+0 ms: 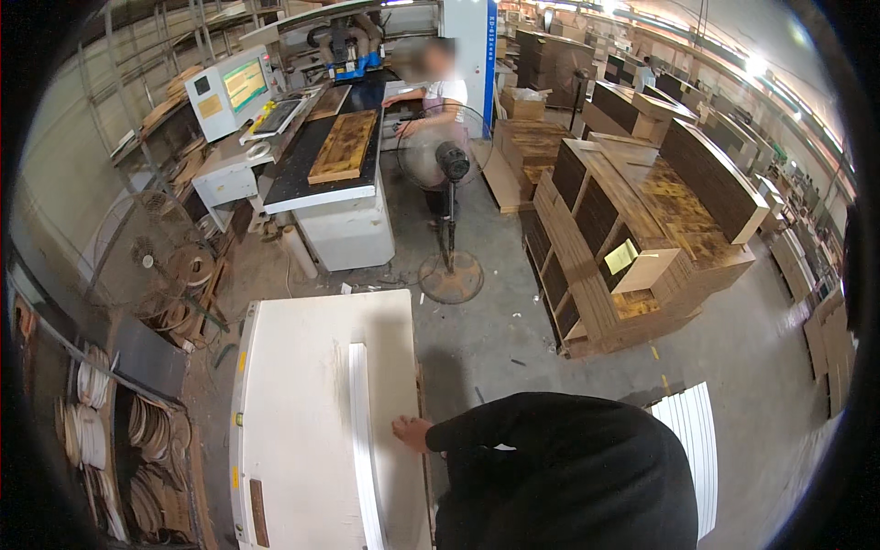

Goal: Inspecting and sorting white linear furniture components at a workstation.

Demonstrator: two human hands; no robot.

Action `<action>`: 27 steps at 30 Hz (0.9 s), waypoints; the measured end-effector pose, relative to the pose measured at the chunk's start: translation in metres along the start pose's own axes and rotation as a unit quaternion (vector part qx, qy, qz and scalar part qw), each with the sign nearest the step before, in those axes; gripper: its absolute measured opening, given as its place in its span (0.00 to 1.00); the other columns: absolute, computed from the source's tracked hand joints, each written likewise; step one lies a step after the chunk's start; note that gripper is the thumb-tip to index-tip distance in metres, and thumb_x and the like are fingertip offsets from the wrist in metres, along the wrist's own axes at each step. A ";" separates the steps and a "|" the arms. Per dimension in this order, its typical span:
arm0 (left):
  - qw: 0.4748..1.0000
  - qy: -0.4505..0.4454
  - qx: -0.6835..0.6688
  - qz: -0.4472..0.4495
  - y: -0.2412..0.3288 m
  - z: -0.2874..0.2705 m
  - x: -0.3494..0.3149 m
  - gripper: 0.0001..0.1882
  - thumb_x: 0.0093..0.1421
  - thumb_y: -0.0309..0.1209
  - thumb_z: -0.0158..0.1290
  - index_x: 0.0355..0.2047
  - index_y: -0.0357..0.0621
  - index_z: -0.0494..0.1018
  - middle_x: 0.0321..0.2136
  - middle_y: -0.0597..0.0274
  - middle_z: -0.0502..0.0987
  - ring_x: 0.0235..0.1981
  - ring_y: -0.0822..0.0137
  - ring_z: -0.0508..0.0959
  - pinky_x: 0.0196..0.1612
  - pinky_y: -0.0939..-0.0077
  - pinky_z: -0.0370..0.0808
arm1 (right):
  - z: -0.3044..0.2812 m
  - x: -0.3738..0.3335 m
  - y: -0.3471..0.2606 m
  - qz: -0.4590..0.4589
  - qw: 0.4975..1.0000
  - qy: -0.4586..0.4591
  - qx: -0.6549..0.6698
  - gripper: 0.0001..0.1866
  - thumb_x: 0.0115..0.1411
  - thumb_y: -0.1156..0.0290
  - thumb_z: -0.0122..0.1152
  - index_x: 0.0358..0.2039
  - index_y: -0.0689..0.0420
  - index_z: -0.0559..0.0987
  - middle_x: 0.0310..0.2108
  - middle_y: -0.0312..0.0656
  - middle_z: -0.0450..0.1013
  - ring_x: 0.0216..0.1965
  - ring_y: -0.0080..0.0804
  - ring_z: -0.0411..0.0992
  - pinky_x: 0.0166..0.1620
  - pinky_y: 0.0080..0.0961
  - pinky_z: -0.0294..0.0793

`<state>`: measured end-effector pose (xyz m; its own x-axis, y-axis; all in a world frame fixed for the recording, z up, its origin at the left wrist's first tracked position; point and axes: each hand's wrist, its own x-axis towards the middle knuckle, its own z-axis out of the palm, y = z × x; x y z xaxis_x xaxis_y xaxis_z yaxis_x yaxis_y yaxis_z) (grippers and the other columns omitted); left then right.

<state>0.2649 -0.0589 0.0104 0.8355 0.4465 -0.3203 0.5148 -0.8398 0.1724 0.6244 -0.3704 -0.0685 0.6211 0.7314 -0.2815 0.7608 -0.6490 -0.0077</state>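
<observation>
The right hand [411,433] has fingers loosely bent, though I cannot tell if it grips anything, and the left is out of view, while just beside lie long white strips [360,431] on the pale surface [293,394], near a standing fan [451,163].

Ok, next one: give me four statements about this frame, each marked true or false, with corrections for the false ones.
1. Long, narrow white strips lie on the pale, flat-topped table. True.
2. The bare hand at the end of the black fabric sleeve is gripping those strips. False: a visible gap separates the hand from them.
3. The black, round pedestal fan stands to the right of the black-topped white bench. True.
4. The brown, rectangular wood-grain board lies on the grey floor. False: it lies on the bench.
</observation>
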 end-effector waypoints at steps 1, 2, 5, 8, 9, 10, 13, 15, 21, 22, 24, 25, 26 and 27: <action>1.000 -0.019 -0.017 0.001 0.004 -0.005 0.004 0.46 0.62 0.59 0.60 0.70 0.42 0.63 0.64 0.37 0.70 0.65 0.37 0.68 0.67 0.45 0.67 | 0.001 0.001 0.003 0.002 1.000 0.000 -0.002 0.41 0.61 0.59 0.65 0.67 0.71 0.64 0.71 0.60 0.56 0.68 0.63 0.66 0.58 0.45 0.79; 0.999 -0.038 -0.034 0.002 0.008 -0.010 0.007 0.46 0.63 0.58 0.60 0.72 0.43 0.60 0.66 0.38 0.68 0.67 0.37 0.66 0.69 0.45 0.65 | 0.001 0.002 0.007 0.013 1.000 -0.012 -0.002 0.41 0.60 0.58 0.67 0.67 0.69 0.65 0.71 0.60 0.57 0.67 0.62 0.66 0.57 0.45 0.80; 0.996 -0.059 -0.064 -0.036 -0.001 -0.006 -0.002 0.48 0.61 0.57 0.61 0.74 0.46 0.58 0.68 0.38 0.66 0.70 0.37 0.63 0.71 0.46 0.61 | -0.045 0.005 -0.002 -0.003 0.997 -0.076 0.022 0.41 0.59 0.58 0.71 0.66 0.67 0.66 0.70 0.58 0.58 0.67 0.59 0.66 0.59 0.45 0.78; 0.994 -0.069 -0.075 -0.043 0.001 -0.007 0.002 0.50 0.59 0.59 0.61 0.74 0.49 0.58 0.69 0.39 0.64 0.70 0.37 0.62 0.72 0.46 0.60 | -0.054 0.000 0.000 -0.006 0.996 -0.050 0.070 0.42 0.57 0.58 0.73 0.66 0.66 0.67 0.68 0.55 0.61 0.66 0.55 0.67 0.65 0.45 0.72; 0.995 -0.053 -0.076 -0.033 -0.001 -0.004 0.001 0.49 0.59 0.58 0.62 0.74 0.49 0.59 0.69 0.39 0.66 0.69 0.38 0.63 0.71 0.45 0.61 | -0.059 -0.001 -0.003 -0.017 0.995 0.027 0.095 0.43 0.57 0.58 0.74 0.67 0.65 0.66 0.67 0.54 0.62 0.66 0.53 0.66 0.68 0.45 0.68; 0.996 -0.036 -0.076 -0.025 -0.003 -0.001 0.000 0.48 0.59 0.58 0.62 0.73 0.49 0.61 0.68 0.40 0.67 0.69 0.38 0.64 0.70 0.45 0.62 | -0.064 0.000 -0.015 -0.021 0.995 0.027 0.095 0.43 0.57 0.58 0.74 0.67 0.65 0.66 0.67 0.54 0.62 0.66 0.53 0.66 0.68 0.45 0.68; 0.997 0.008 -0.080 -0.009 -0.006 0.008 -0.003 0.46 0.58 0.58 0.62 0.71 0.48 0.64 0.65 0.41 0.70 0.67 0.39 0.67 0.68 0.45 0.65 | -0.082 0.018 -0.054 -0.122 0.968 0.176 0.128 0.46 0.54 0.58 0.75 0.69 0.65 0.64 0.65 0.52 0.64 0.67 0.52 0.63 0.73 0.45 0.59; 0.999 0.000 -0.054 -0.011 -0.004 0.015 0.008 0.46 0.58 0.59 0.63 0.70 0.48 0.65 0.65 0.42 0.71 0.66 0.39 0.68 0.68 0.45 0.65 | -0.081 0.037 -0.081 -0.231 0.941 0.223 0.105 0.52 0.50 0.61 0.75 0.70 0.65 0.60 0.66 0.51 0.64 0.69 0.52 0.61 0.73 0.46 0.58; 0.998 -0.026 -0.051 -0.034 -0.016 0.019 0.003 0.48 0.59 0.63 0.60 0.70 0.45 0.65 0.65 0.39 0.70 0.67 0.38 0.67 0.69 0.44 0.64 | -0.080 0.087 -0.139 -0.303 0.942 0.140 0.033 0.35 0.43 0.66 0.77 0.54 0.54 0.76 0.53 0.43 0.72 0.58 0.44 0.70 0.72 0.44 0.61; 0.998 -0.043 -0.047 -0.022 -0.009 0.010 0.010 0.49 0.60 0.64 0.59 0.71 0.44 0.64 0.66 0.39 0.69 0.67 0.38 0.66 0.69 0.44 0.63 | -0.060 0.103 -0.135 -0.284 0.956 0.072 0.010 0.29 0.42 0.65 0.77 0.48 0.51 0.79 0.49 0.41 0.74 0.55 0.42 0.72 0.70 0.42 0.63; 0.997 -0.061 -0.041 -0.006 0.005 -0.003 0.021 0.49 0.60 0.65 0.58 0.71 0.43 0.64 0.67 0.39 0.69 0.68 0.37 0.66 0.70 0.44 0.62 | -0.029 0.126 -0.124 -0.270 0.958 0.032 -0.091 0.23 0.41 0.63 0.77 0.40 0.48 0.81 0.46 0.38 0.77 0.52 0.41 0.74 0.67 0.42 0.65; 0.996 -0.074 -0.047 -0.022 -0.001 -0.002 0.012 0.49 0.61 0.65 0.57 0.71 0.42 0.63 0.67 0.39 0.68 0.68 0.37 0.65 0.71 0.45 0.61 | -0.037 0.121 -0.132 -0.290 0.956 0.016 -0.035 0.24 0.41 0.61 0.78 0.40 0.49 0.80 0.46 0.38 0.76 0.53 0.41 0.74 0.66 0.42 0.65; 0.994 -0.088 -0.051 -0.031 -0.003 -0.001 0.007 0.49 0.62 0.65 0.57 0.71 0.41 0.63 0.68 0.39 0.68 0.68 0.37 0.65 0.71 0.46 0.61 | -0.044 0.113 -0.135 -0.301 0.953 -0.001 0.019 0.26 0.40 0.60 0.78 0.41 0.50 0.80 0.46 0.39 0.75 0.53 0.41 0.73 0.65 0.42 0.66; 0.994 -0.090 -0.053 -0.039 -0.004 0.000 0.003 0.49 0.62 0.65 0.57 0.71 0.41 0.63 0.68 0.39 0.68 0.68 0.37 0.65 0.71 0.46 0.61 | -0.047 0.108 -0.136 -0.308 0.951 -0.004 0.020 0.26 0.40 0.60 0.78 0.41 0.50 0.80 0.46 0.39 0.75 0.53 0.41 0.73 0.65 0.42 0.66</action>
<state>0.2654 -0.0543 0.0085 0.7495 0.4384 -0.4961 0.6018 -0.7634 0.2347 0.5963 -0.1933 -0.0522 0.0581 0.9740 -0.2189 0.9718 -0.1053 -0.2108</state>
